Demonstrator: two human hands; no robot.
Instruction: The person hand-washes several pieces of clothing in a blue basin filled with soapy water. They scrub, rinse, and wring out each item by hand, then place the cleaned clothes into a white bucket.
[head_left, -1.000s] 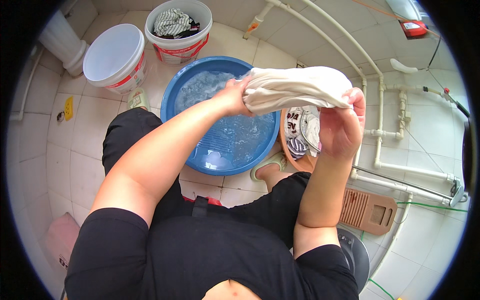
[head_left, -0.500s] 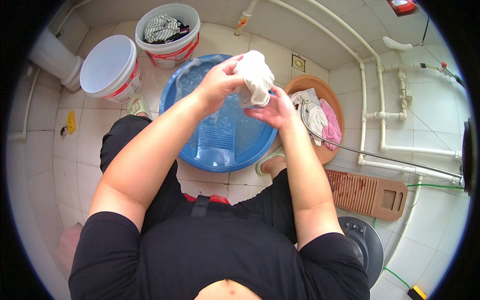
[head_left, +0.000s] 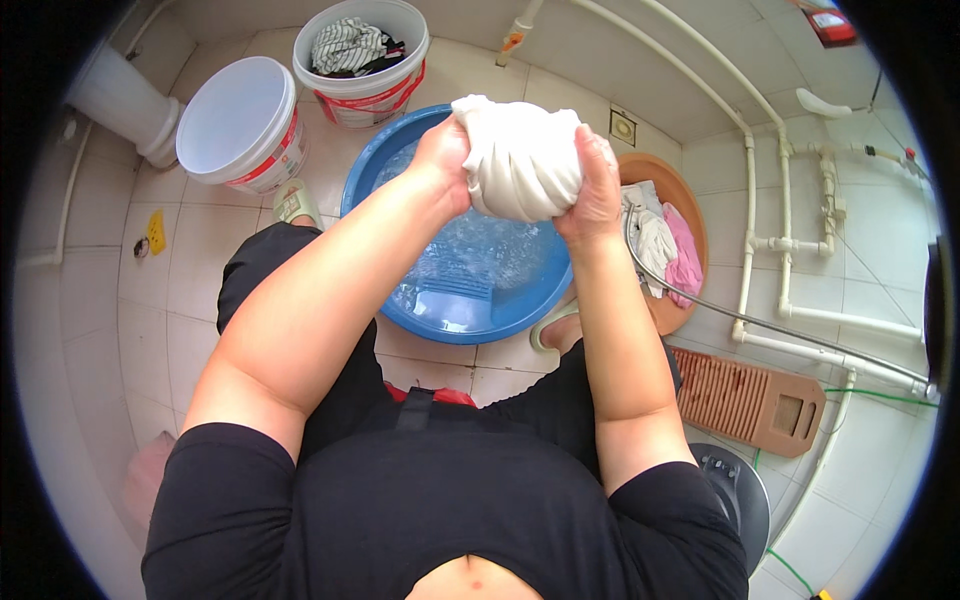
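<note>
A wet white cloth (head_left: 522, 160), bunched with twisted folds, hangs between my hands above the blue washbasin (head_left: 440, 325). My left hand (head_left: 445, 165) grips its left side, the fingers partly hidden by the fabric. On the right side my right hand (head_left: 592, 190) clasps it, thumb pointing up along the edge. The cloth's exact kind of garment does not show. Below it, water with some suds fills the basin, and a ribbed washboard surface is moulded into the near part of the basin.
Two white buckets stand far left: one bare inside (head_left: 232, 115), one (head_left: 372, 95) holding striped and dark clothes. An orange-brown tub (head_left: 690, 205) with white and pink laundry sits right, a grey hose crossing it. A brown washboard (head_left: 745, 400) lies nearer. White pipes (head_left: 750, 200) line the wall.
The white cloth has gone from a small hanging bundle to a wider, spread bunch. My hands have moved apart, and the right hand has risen to grasp its right side. The view shifted slightly.
</note>
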